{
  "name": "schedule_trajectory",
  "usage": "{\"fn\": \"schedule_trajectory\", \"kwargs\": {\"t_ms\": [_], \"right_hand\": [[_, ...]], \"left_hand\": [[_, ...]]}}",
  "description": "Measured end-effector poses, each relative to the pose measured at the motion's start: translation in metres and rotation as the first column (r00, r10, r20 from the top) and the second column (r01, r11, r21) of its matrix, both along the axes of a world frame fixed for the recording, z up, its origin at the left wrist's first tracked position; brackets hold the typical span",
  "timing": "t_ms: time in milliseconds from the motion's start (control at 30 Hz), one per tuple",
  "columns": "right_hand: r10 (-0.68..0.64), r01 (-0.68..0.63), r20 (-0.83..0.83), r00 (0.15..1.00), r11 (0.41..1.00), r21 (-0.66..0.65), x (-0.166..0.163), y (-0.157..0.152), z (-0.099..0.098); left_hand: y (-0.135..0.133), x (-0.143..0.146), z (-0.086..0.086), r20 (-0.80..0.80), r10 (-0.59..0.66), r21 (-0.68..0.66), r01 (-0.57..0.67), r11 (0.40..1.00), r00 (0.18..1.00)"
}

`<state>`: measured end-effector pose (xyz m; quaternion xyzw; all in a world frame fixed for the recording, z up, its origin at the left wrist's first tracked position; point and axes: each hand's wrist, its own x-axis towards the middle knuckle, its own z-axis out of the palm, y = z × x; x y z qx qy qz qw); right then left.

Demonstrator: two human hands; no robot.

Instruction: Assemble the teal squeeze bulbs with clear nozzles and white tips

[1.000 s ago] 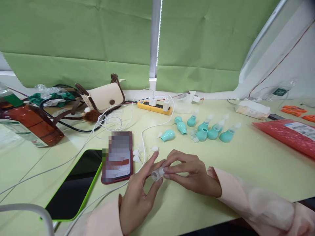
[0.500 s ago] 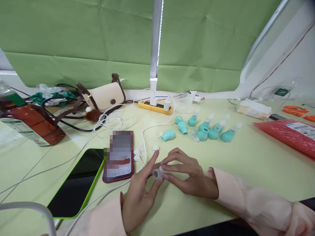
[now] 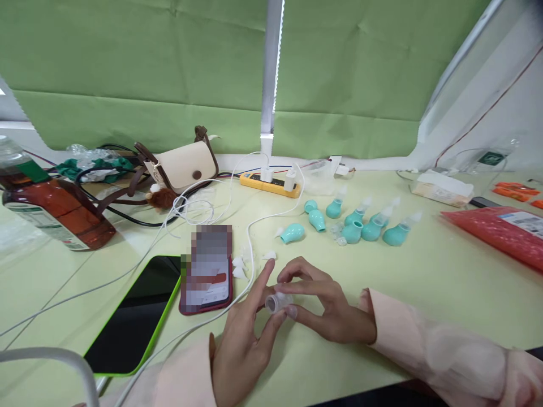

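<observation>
Between my two hands is a small translucent plastic tube piece (image 3: 276,303), its round open end turned towards my left side. My right hand (image 3: 324,308) pinches it from the right between thumb and fingers. The thumb and fingers of my left hand (image 3: 248,336) close on it from the left, with the index finger raised. Beyond my hands stand several teal rubber bulbs (image 3: 396,234) with clear tips. A teal bulb without a clear tip (image 3: 292,232) lies on its side. Small white cone-shaped pieces (image 3: 240,271) lie left of my hands.
A phone in a red case (image 3: 207,282) and a phone in a green case (image 3: 136,316) lie left. White cables (image 3: 250,243) run across the table to a yellow power strip (image 3: 271,185). A bottle (image 3: 59,209), a handbag (image 3: 186,167) and a red bubble mailer (image 3: 496,232) stand around.
My right fingers have shifted slightly along the tube piece, and more of its side shows. The whole view has moved a little. Both hands stay on the piece.
</observation>
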<state>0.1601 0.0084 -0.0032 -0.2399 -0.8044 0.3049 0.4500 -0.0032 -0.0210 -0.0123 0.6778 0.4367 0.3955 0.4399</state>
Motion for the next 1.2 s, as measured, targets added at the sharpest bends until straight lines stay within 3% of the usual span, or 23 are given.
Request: {"fn": "schedule_trajectory", "kwargs": {"t_ms": [133, 333, 367, 433, 500, 533, 600, 667, 767, 833, 900, 1000, 1100, 1133, 1200], "right_hand": [[0.014, -0.016, 0.025, 1.000, 0.998, 0.053, -0.002, -0.005, 0.003], [0.034, -0.034, -0.003, 0.999, 0.985, -0.169, 0.005, 0.002, 0.002], [-0.016, 0.017, 0.013, 1.000, 0.990, -0.138, 0.008, 0.008, 0.002], [-0.193, 0.186, 0.089, 0.977, 0.979, 0.084, 0.017, 0.025, 0.001], [-0.404, 0.312, 0.184, 0.896, 0.868, 0.387, 0.026, 0.044, -0.002], [-0.489, 0.333, 0.252, 0.835, 0.814, 0.476, 0.029, 0.054, -0.004], [-0.621, 0.352, 0.402, 0.673, 0.747, 0.564, 0.035, 0.068, -0.010], [-0.677, 0.344, 0.522, 0.519, 0.724, 0.598, 0.038, 0.077, -0.017], [-0.695, 0.315, 0.580, 0.425, 0.714, 0.625, 0.038, 0.081, -0.024], [-0.691, 0.301, 0.565, 0.451, 0.714, 0.632, 0.039, 0.080, -0.023], [-0.677, 0.300, 0.511, 0.529, 0.713, 0.634, 0.039, 0.076, -0.017], [-0.563, 0.339, 0.334, 0.756, 0.773, 0.536, 0.039, 0.061, 0.000], [-0.243, 0.222, 0.116, 0.963, 0.960, 0.169, 0.039, 0.037, 0.018], [-0.141, 0.139, 0.065, 0.988, 0.990, 0.030, 0.038, 0.029, 0.021], [0.014, -0.008, 0.024, 1.000, 0.975, -0.224, 0.037, 0.015, 0.023]], "left_hand": [[-0.002, -0.001, -0.003, -0.048, -0.013, -0.061, 0.011, 0.998, 0.999], [0.005, -0.002, 0.003, 0.105, 0.020, -0.025, -0.017, 1.000, 0.994], [0.006, -0.001, 0.005, 0.139, 0.029, -0.025, -0.026, 0.999, 0.990], [0.007, 0.000, 0.007, 0.164, 0.036, -0.031, -0.032, 0.999, 0.986], [0.008, 0.002, 0.009, 0.154, 0.053, -0.047, -0.046, 0.998, 0.987], [0.008, 0.002, 0.010, 0.147, 0.064, -0.057, -0.057, 0.997, 0.987], [0.009, 0.002, 0.011, 0.138, 0.071, -0.067, -0.063, 0.996, 0.988], [0.011, 0.002, 0.011, 0.129, 0.056, -0.066, -0.048, 0.997, 0.990], [0.012, 0.001, 0.011, 0.115, 0.029, -0.056, -0.022, 0.998, 0.993], [0.012, 0.000, 0.010, 0.119, 0.028, -0.031, -0.024, 0.999, 0.993], [0.012, 0.000, 0.009, 0.139, 0.036, -0.030, -0.032, 0.999, 0.990], [0.011, 0.001, 0.010, 0.193, 0.040, -0.114, -0.018, 0.993, 0.980], [0.012, 0.002, 0.012, 0.277, 0.065, -0.196, -0.009, 0.981, 0.959], [0.012, 0.002, 0.013, 0.310, 0.087, -0.222, -0.017, 0.975, 0.947], [0.013, 0.001, 0.015, 0.386, 0.135, -0.270, -0.028, 0.962, 0.913]]}}
